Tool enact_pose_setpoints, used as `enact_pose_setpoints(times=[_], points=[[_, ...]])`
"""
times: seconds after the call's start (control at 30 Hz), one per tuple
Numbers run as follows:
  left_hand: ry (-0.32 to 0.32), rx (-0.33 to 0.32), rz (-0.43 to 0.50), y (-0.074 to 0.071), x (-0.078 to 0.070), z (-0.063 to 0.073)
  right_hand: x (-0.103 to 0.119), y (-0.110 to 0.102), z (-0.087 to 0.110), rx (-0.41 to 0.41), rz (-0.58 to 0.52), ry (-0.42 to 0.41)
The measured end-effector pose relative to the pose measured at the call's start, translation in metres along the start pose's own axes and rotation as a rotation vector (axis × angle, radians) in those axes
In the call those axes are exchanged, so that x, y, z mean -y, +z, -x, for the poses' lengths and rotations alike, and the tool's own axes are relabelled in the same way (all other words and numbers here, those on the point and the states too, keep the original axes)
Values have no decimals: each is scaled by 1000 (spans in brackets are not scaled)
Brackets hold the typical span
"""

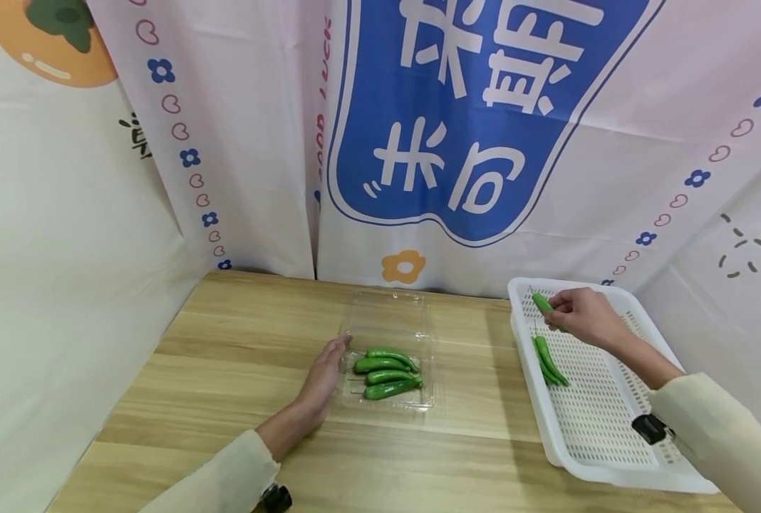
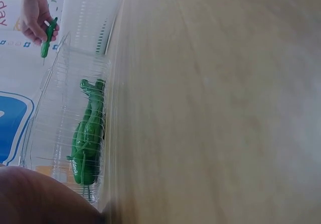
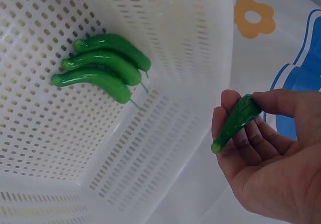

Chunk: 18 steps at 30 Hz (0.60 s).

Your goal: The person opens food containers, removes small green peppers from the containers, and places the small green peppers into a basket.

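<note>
Over the far left corner of a white perforated basket point(image 1: 611, 467), my right hand point(image 1: 582, 313) pinches a green chili pepper point(image 1: 542, 303) between thumb and fingers. The right wrist view shows that held pepper point(image 3: 238, 121) beside the basket, where 3 more peppers point(image 3: 95, 78) lie side by side on the bottom. My left hand point(image 1: 323, 374) rests at the left side of a clear plastic clamshell box point(image 1: 427, 399), its fingers extended along the wall. Inside the box several green peppers point(image 1: 387, 377) lie in a row. The box's clear lid point(image 1: 390, 311) is folded back, away from me.
The wooden table point(image 1: 239, 356) carries the box near its middle and the basket at the right. Printed cloth point(image 1: 259, 142) hangs behind the table, with more white cloth point(image 1: 53, 285) at the left side and to the right.
</note>
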<state>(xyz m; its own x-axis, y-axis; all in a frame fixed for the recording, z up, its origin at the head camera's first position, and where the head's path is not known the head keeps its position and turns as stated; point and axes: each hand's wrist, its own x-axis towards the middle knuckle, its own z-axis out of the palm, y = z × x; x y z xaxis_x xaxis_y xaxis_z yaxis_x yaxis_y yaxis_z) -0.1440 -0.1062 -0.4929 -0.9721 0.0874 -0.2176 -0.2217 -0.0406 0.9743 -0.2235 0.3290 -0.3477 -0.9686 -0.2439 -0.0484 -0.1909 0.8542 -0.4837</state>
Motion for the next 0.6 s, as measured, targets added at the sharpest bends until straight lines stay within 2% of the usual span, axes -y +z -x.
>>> enact_pose_setpoints(times=[0.2, 0.4, 0.6], points=[[2, 1, 0, 0, 0, 0, -18, 1, -2, 6, 36, 37], [4, -8, -1, 1, 0, 0, -36, 5, -2, 77, 28, 108], [8, -16, 0, 2, 1, -1, -52, 14, -4, 118, 32, 108]])
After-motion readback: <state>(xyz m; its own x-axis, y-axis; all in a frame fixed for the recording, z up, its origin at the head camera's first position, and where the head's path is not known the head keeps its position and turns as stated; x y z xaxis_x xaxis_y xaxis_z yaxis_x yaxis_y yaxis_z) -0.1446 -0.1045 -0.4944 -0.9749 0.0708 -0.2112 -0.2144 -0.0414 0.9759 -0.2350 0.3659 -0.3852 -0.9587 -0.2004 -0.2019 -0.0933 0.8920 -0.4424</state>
